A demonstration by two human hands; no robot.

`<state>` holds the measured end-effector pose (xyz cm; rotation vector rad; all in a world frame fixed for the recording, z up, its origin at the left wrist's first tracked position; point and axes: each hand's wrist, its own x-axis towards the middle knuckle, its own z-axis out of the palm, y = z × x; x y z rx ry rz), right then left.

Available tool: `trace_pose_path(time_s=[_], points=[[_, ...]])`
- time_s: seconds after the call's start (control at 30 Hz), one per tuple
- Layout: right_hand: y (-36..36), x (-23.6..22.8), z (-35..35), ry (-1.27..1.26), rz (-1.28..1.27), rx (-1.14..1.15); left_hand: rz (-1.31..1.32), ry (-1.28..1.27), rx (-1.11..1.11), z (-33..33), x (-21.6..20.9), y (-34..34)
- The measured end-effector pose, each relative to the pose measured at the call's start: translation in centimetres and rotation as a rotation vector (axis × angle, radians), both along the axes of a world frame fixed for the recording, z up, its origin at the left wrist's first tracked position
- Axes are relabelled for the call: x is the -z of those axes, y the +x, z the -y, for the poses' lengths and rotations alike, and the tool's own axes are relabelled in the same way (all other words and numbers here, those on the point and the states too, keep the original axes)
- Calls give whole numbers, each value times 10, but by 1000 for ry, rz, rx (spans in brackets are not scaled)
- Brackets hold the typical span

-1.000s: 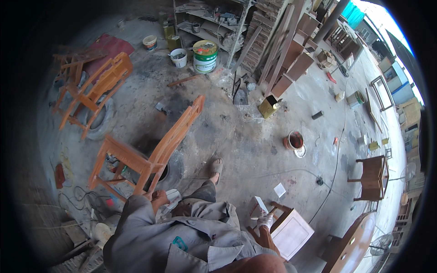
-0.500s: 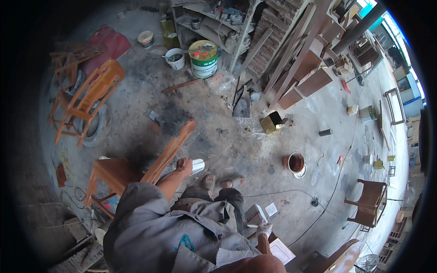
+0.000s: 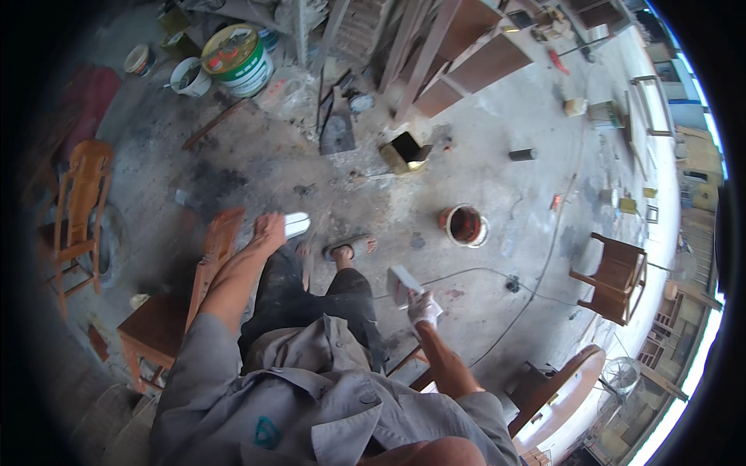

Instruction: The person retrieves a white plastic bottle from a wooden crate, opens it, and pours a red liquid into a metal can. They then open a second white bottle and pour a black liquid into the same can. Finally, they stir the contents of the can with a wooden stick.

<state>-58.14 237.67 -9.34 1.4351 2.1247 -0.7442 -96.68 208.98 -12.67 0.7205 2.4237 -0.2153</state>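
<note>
My left hand [image 3: 270, 230] is closed around a white, rounded flat object [image 3: 296, 224] with a dark line along it; its kind is unclear. That hand is beside the top of a wooden chair's back [image 3: 221, 237], and the chair's brown seat [image 3: 158, 326] stands at the lower left. Whitish, as if gloved or dusted, my right hand [image 3: 423, 309] grips a white and grey box-shaped thing [image 3: 403, 285] in front of my right knee. Blur hides its details and the fingers' exact hold.
An open pot with reddish-brown contents [image 3: 465, 225] and an open square tin [image 3: 406, 152] stand on the floor ahead. A cable [image 3: 536, 289] crosses the right side. Another chair [image 3: 611, 278] stands right, one more [image 3: 84, 194] far left. Buckets [image 3: 242, 66] and boards [image 3: 487, 68] line the back.
My view has swung to the right. My right hand has come forward from beside the small stool, lifting the white and grey box-shaped thing. My left hand still holds the white rounded object.
</note>
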Motion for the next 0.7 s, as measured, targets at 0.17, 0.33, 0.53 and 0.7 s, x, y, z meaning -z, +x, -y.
trace_pose_path(time_s=[0.17,0.33,0.53,0.7], points=[[-73,85,-56,38,-7,-125,51,43,237,-69,58,-38],[-132,189,-93,49,-54,-189,79,99,516,-143,140,-59],[-188,255,-118,109,-62,-123,43,156,614,-229,226,-91],[-205,316,-142,106,-75,-109,-51,166,731,-326,261,-147]])
